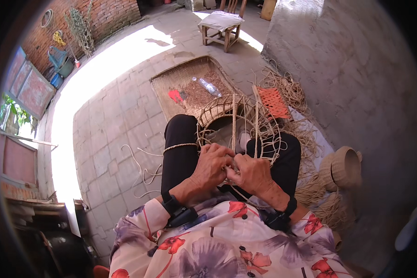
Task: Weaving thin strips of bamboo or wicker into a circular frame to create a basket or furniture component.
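Between my knees rests a round cage-like frame of thin tan rods, with loose cords bunched along its right side. Two pale cords run from its far rim down to my hands. My left hand and my right hand meet over my lap, fingertips pinched together on the cord at the near side of the frame. The exact pinch point is hidden by the fingers. One strand passes over my left thigh, and its loose ends trail onto the paving.
Ahead lies a woven tray with brown bits, a clear plastic bottle and a red-handled tool. To the right are an orange woven panel, heaped cords and a small woven basket. A wooden chair stands farther off.
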Demonstrator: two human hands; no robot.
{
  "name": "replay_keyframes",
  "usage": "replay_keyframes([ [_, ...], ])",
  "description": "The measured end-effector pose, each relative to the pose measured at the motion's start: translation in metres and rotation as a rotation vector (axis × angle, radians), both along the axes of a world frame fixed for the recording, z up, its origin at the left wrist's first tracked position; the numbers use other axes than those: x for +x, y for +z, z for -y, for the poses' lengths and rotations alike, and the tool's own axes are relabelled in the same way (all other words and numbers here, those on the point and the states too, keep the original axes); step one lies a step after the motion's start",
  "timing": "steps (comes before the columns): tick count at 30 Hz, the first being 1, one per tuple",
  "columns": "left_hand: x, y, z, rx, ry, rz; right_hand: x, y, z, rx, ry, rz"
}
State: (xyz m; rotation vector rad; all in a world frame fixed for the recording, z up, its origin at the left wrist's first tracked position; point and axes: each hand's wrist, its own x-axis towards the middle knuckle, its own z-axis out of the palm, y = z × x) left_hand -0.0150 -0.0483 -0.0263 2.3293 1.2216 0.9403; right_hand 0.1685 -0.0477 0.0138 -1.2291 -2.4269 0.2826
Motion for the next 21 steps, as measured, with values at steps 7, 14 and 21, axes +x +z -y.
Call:
replay_keyframes([
  [7, -0.006, 0.006, 0.006, -0.049, 0.004, 0.015, 0.010, -0.015, -0.014, -0.322, -0.028, -0.247],
  [14, -0.005, 0.004, 0.008, -0.025, 0.005, 0.027, 0.019, -0.003, -0.021, -0.521, 0.053, -0.263],
  [21, -0.006, 0.005, 0.010, -0.046, -0.006, 0.016, 0.019, -0.011, -0.020, -0.580, 0.078, -0.340],
])
